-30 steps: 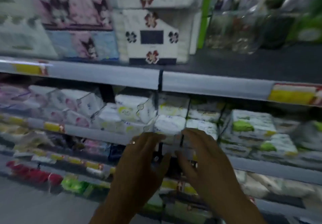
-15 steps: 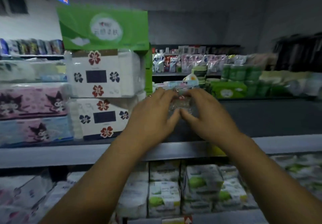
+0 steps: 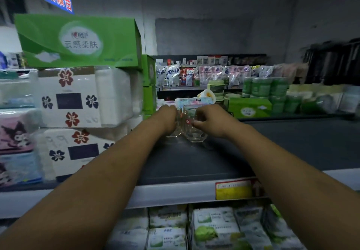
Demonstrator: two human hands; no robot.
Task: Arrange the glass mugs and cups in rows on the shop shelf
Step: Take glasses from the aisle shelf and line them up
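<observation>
Two clear glass mugs stand side by side on the dark top shelf (image 3: pixel 194 164), far back from its front edge. My left hand (image 3: pixel 167 118) grips the left glass mug (image 3: pixel 174 132), whose upper part is hidden behind my fingers. My right hand (image 3: pixel 211 121) holds the right glass mug (image 3: pixel 193 131) by its side, fingers curled at the handle. Both mugs appear to rest with their bases on the shelf and almost touch each other.
Stacked tissue packs (image 3: pixel 78 101) and a green tissue box (image 3: pixel 78 41) wall in the shelf's left side. Cups, green tubs (image 3: pixel 261 88) and a green box (image 3: pixel 250 107) line the far edge. The shelf's right part is bare. Below the price rail (image 3: pixel 233 190) lie more tissue packs.
Both hands rose from the lower shelf level to the top shelf carrying the mugs, then reached farther back and lowered them onto the shelf surface.
</observation>
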